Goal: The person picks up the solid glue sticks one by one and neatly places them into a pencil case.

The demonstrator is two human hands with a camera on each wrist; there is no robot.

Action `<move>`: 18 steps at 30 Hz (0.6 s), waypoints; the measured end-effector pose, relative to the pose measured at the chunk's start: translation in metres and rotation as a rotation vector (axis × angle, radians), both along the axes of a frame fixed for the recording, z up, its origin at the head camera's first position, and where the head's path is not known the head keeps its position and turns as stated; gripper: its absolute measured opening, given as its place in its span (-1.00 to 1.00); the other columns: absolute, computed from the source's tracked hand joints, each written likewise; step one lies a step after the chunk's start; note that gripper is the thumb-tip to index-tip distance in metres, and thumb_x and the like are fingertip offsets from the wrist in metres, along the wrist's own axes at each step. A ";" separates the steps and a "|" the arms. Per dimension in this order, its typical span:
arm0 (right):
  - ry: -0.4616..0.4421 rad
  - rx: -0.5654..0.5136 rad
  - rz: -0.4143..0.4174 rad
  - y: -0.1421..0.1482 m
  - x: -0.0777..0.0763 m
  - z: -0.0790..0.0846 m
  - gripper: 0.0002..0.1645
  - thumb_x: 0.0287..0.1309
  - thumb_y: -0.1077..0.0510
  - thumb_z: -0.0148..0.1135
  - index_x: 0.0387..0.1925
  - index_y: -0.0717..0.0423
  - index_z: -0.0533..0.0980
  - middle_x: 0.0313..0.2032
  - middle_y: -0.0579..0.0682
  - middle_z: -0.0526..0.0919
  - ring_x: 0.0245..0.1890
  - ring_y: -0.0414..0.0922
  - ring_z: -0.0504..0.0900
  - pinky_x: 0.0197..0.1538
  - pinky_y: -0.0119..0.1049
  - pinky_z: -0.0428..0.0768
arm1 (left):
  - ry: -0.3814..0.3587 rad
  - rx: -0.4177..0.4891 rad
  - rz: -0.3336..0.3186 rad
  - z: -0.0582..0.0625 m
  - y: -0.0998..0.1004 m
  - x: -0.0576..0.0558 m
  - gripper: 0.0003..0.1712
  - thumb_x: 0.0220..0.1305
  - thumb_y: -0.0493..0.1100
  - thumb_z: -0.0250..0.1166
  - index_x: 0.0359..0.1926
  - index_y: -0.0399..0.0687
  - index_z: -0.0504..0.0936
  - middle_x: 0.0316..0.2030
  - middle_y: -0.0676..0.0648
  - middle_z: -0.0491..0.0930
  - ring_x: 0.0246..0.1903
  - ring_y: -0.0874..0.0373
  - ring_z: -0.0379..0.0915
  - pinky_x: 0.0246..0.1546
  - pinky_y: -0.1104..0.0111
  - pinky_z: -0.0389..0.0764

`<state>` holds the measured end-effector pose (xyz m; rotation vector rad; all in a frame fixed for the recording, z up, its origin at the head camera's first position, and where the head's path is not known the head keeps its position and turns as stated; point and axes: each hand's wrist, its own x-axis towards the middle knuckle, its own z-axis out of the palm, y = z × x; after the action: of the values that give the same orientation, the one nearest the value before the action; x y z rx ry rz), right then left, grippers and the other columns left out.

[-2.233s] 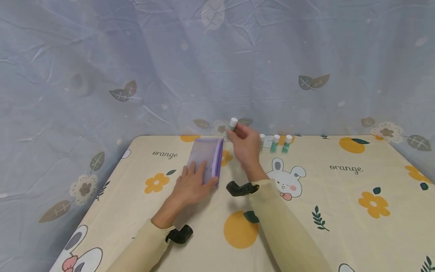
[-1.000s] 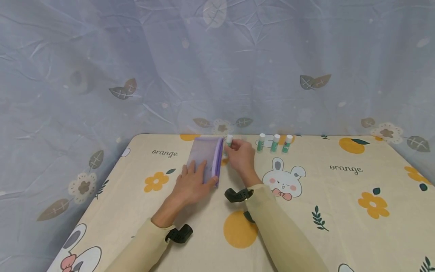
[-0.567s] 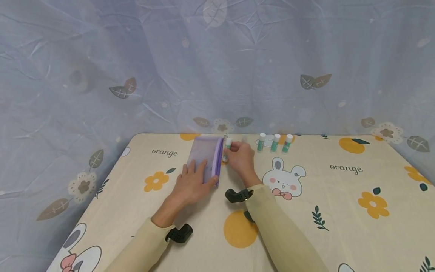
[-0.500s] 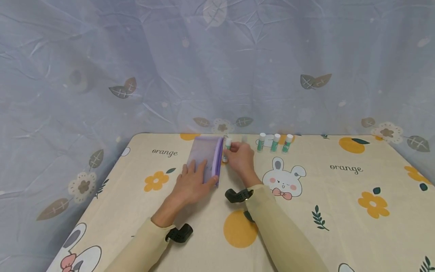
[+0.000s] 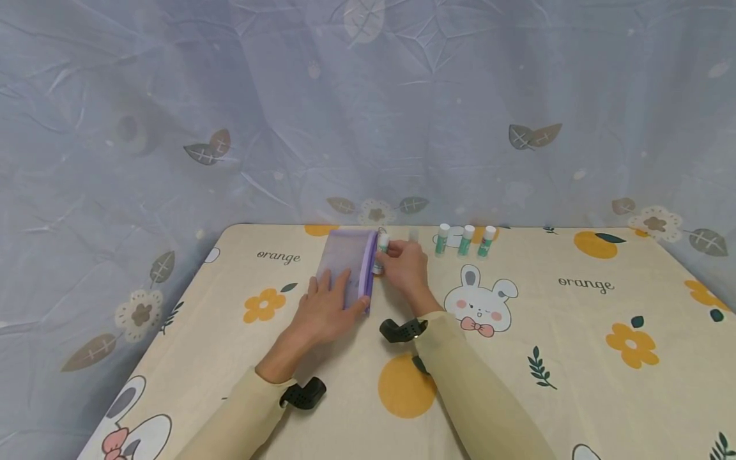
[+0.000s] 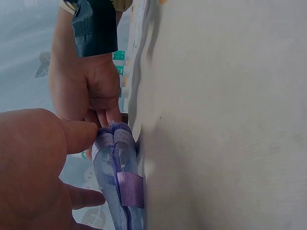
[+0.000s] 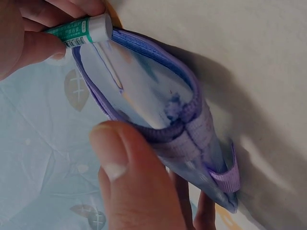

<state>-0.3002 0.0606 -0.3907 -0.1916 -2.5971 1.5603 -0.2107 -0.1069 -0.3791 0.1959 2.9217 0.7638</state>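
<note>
A purple mesh zip pouch (image 5: 343, 252) lies on the table, and its unzipped mouth gapes in the right wrist view. My left hand (image 5: 324, 313) rests on top with fairly straight, spread fingers, its thumb at the mouth's edge. In the head view, my right hand (image 5: 409, 268) pinches a white-capped glue stick (image 5: 383, 243) with a green label beside that mouth. One white end of the glue stick (image 7: 98, 28) is at the rim in the right wrist view. In the left wrist view the pouch (image 6: 108, 167) mostly hides the glue stick.
Three more glue sticks stand in a row to the right: one on the left (image 5: 441, 241), one in the middle (image 5: 466, 241) and one on the right (image 5: 486, 242). A patterned cloth (image 5: 552, 319) covers the table. Behind hangs a grey-blue curtain (image 5: 368, 115).
My right hand has come down with the glue stick from above the table's far edge to the pouch's mouth, then slightly left against it. The left hand has stayed in place.
</note>
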 end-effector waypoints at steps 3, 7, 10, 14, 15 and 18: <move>-0.007 -0.043 0.012 -0.001 -0.001 -0.002 -0.52 0.34 0.10 0.44 0.21 0.22 0.67 0.05 0.20 0.82 0.04 0.09 0.83 0.13 -0.09 0.74 | 0.000 -0.002 0.001 0.000 0.000 0.000 -0.11 0.56 0.24 0.11 0.67 -0.14 0.14 0.63 -0.50 0.00 0.62 -0.54 -0.13 0.51 -0.38 0.13; -0.028 -0.182 0.049 -0.003 -0.001 -0.003 -0.51 0.35 0.17 0.42 0.23 0.31 0.63 0.04 0.24 0.82 -0.07 0.10 0.87 -0.01 -0.17 0.80 | -0.007 0.002 0.001 0.000 0.000 0.000 -0.10 0.56 0.24 0.11 0.67 -0.14 0.13 0.64 -0.50 -0.01 0.62 -0.54 -0.14 0.52 -0.38 0.13; -0.053 -0.271 0.073 -0.004 0.000 -0.004 -0.51 0.38 0.20 0.39 0.24 0.36 0.61 0.04 0.29 0.80 -0.08 0.13 0.87 -0.06 -0.20 0.81 | -0.013 0.004 -0.002 0.002 0.000 0.000 -0.09 0.55 0.25 0.10 0.67 -0.15 0.12 0.64 -0.50 -0.04 0.63 -0.54 -0.16 0.52 -0.38 0.12; -0.117 -0.392 0.094 -0.006 0.001 -0.007 -0.53 0.45 0.21 0.31 0.28 0.35 0.58 0.11 0.32 0.76 0.03 0.14 0.84 0.03 -0.20 0.79 | -0.014 0.006 -0.006 0.003 -0.001 0.000 -0.08 0.55 0.26 0.10 0.68 -0.15 0.11 0.64 -0.51 -0.05 0.63 -0.54 -0.16 0.51 -0.39 0.13; -0.136 -0.420 0.096 -0.006 0.002 -0.007 -0.54 0.46 0.21 0.29 0.29 0.34 0.58 0.12 0.31 0.75 0.06 0.13 0.83 0.06 -0.19 0.78 | -0.012 0.007 -0.007 0.003 -0.001 0.000 -0.08 0.55 0.26 0.10 0.68 -0.15 0.11 0.64 -0.52 -0.05 0.62 -0.55 -0.15 0.50 -0.40 0.14; -0.177 -0.511 0.097 -0.008 0.003 -0.008 -0.54 0.48 0.22 0.26 0.30 0.35 0.56 0.14 0.34 0.73 0.13 0.15 0.80 0.12 -0.16 0.75 | -0.012 0.006 -0.009 0.004 -0.002 -0.001 -0.08 0.56 0.25 0.10 0.68 -0.15 0.11 0.64 -0.52 -0.04 0.62 -0.55 -0.13 0.50 -0.40 0.15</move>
<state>-0.2972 0.0526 -0.3991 -0.2558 -2.2945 2.3155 -0.2113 -0.1088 -0.3755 0.2048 2.9057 0.7706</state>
